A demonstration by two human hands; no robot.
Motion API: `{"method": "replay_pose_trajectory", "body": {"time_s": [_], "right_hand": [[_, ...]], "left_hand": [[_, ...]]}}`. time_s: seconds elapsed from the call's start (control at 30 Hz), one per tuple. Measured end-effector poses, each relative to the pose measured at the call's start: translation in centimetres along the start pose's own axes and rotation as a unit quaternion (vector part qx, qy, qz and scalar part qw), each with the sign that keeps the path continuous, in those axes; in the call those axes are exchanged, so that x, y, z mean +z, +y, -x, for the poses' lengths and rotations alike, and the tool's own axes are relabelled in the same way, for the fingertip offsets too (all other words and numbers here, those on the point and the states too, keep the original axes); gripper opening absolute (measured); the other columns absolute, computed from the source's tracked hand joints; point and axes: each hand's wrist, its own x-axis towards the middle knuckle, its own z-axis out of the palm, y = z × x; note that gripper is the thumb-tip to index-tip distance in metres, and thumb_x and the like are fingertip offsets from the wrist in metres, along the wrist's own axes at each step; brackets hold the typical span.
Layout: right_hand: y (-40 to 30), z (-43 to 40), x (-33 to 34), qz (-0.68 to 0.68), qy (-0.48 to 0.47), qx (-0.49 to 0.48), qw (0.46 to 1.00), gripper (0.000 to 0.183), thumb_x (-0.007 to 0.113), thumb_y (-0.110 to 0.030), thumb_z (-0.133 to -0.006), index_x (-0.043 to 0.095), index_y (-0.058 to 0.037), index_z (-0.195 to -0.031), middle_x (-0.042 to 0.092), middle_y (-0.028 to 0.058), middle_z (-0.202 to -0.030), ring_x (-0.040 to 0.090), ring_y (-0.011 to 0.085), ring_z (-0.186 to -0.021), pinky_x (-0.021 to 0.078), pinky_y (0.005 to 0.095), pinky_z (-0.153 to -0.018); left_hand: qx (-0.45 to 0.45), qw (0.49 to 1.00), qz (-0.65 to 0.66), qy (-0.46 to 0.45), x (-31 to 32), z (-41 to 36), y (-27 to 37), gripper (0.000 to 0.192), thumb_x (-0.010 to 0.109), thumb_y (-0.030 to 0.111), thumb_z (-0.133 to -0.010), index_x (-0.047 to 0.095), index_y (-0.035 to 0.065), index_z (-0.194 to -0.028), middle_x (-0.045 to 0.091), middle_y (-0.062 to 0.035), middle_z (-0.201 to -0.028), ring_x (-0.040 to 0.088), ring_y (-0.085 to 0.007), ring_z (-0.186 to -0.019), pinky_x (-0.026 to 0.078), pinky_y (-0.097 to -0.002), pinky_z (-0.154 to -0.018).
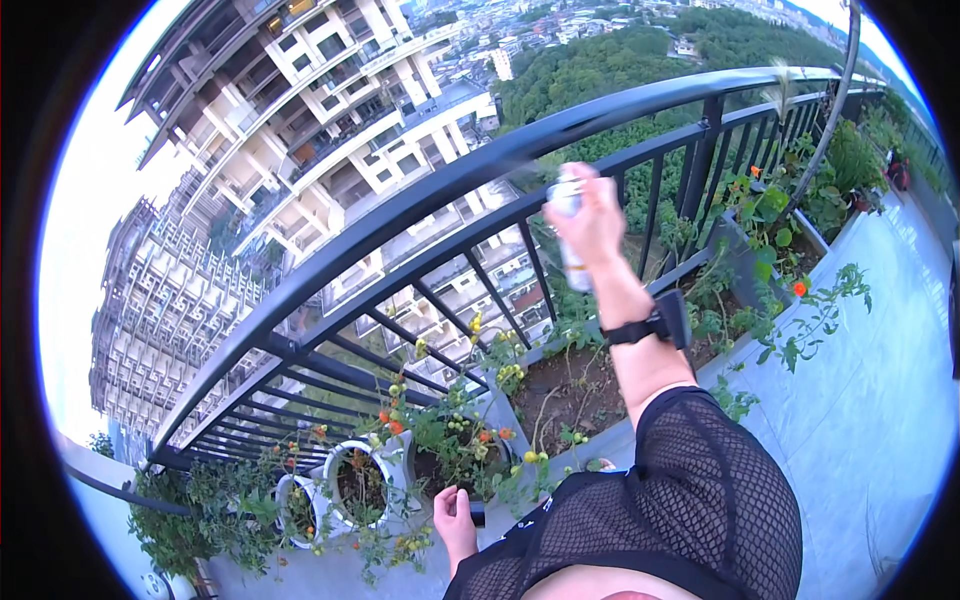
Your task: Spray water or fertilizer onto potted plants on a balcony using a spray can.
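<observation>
My right hand (592, 217), raised at the balcony railing, grips a white spray can (576, 271). The index finger lies over the top of the can, and a faint pale mist (517, 166) leads left from it, along the dark metal handrail (450, 184). Motion blurs the hand and the can's upper part. Low beside my body hangs my left hand (456, 521), its fingers loosely curled. A small black object (478, 514) shows right against that hand; whether the fingers hold it is unclear.
Below the railing runs a soil-filled planter (562, 394) with tomato plants (450, 431). Round white pots (358, 480) stand at the left. Nasturtiums (772, 217) and a leaning pole (825, 112) are at the right, beside a pale tiled floor (847, 390). Tall buildings (322, 97) rise beyond.
</observation>
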Motion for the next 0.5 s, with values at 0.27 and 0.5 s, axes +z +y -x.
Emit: {"method": "replay_pose_trajectory", "body": {"time_s": [0.27, 0.5], "right_hand": [[12.4, -6.8, -8.6, 0.143, 0.177, 0.139, 0.964, 0.064, 0.075, -0.029, -0.063, 0.045, -0.0279, -0.119, 0.052, 0.0095, -0.095, 0.059, 0.0303, -0.085, 0.0491, 0.0431, -0.071], [5.9, -1.0, -1.6, -0.031, -0.007, 0.041, 0.999, 0.062, 0.074, -0.025, -0.063, 0.048, -0.0279, -0.119, 0.050, 0.0097, -0.098, 0.059, 0.0310, -0.087, 0.0489, 0.0399, -0.076]], "left_hand": [[-0.014, 0.999, -0.051, 0.011, 1.2, 0.9, 0.4, 0.019, 0.061, 0.010, -0.086, 0.055, -0.0014, -0.100, 0.058, -0.0044, -0.085, 0.053, -0.0089, -0.076, 0.044, -0.0222, -0.070], [-0.004, 0.997, -0.080, -0.016, 2.8, -0.1, 1.8, 0.020, 0.061, 0.010, -0.086, 0.054, -0.0023, -0.100, 0.057, -0.0045, -0.085, 0.052, -0.0090, -0.077, 0.043, -0.0225, -0.071]]}}
